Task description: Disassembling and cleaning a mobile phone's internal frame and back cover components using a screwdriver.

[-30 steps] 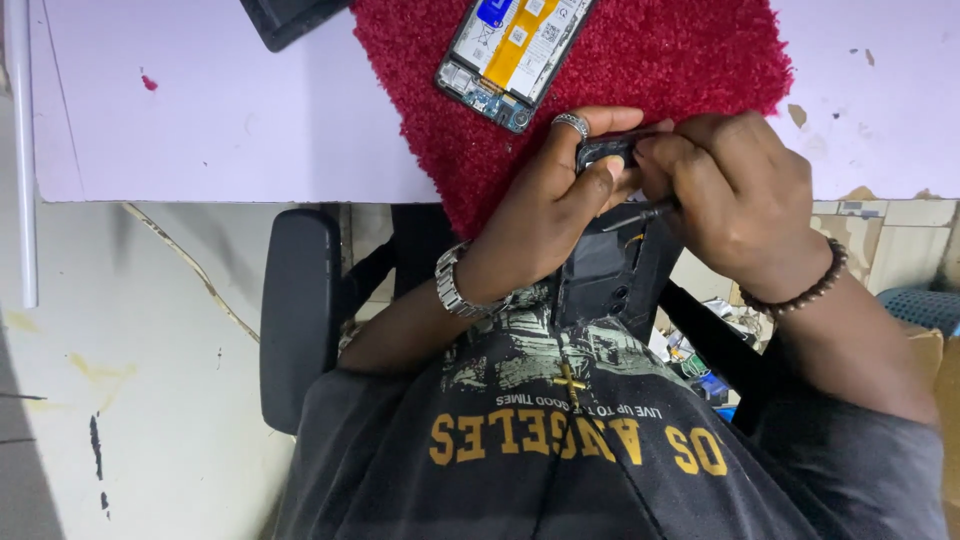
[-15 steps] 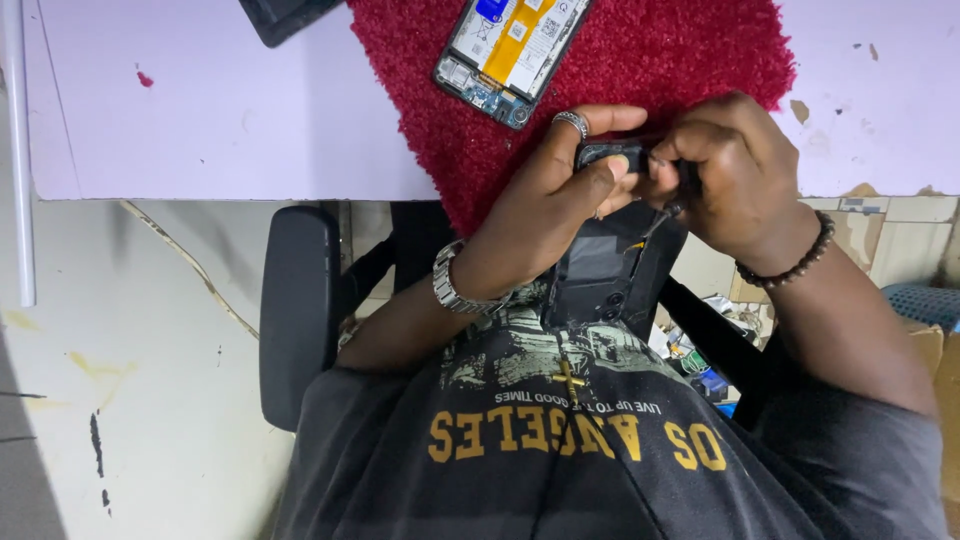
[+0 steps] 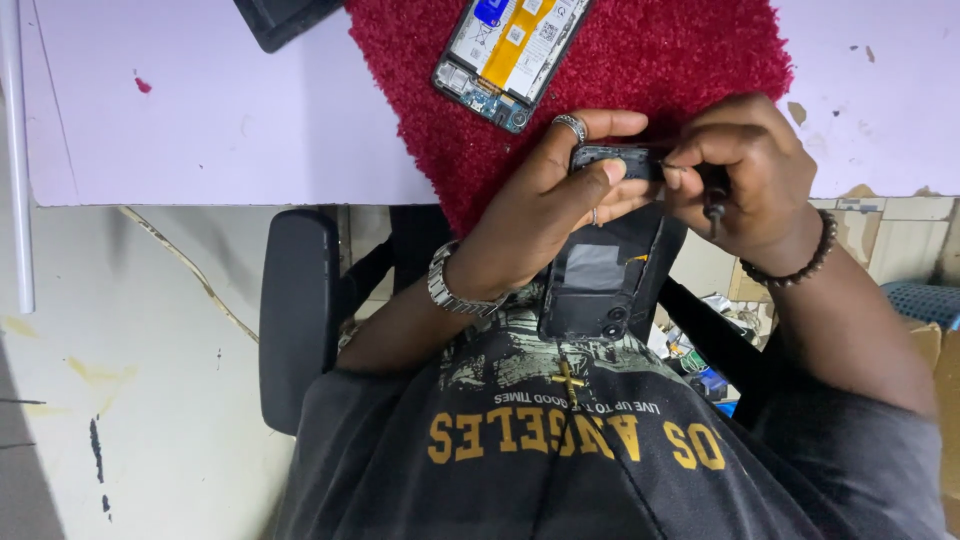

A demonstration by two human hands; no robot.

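My left hand, with a ring and a metal watch, grips a black phone back cover by its upper end, just off the table's edge above my lap. My right hand, wearing a bead bracelet, pinches at the cover's top edge. It also holds a small dark tool tucked in its fingers. An opened phone with its yellow and blue insides showing lies on the red fuzzy mat, just beyond my hands.
The mat lies on a pale lilac table. A dark flat object sits at the table's far edge. A black chair armrest stands at my left. Clutter and a blue basket lie on the floor to the right.
My right hand has shifted slightly right along the cover's top edge, its fingertips now pinching there. The left hand keeps its grip on the cover.
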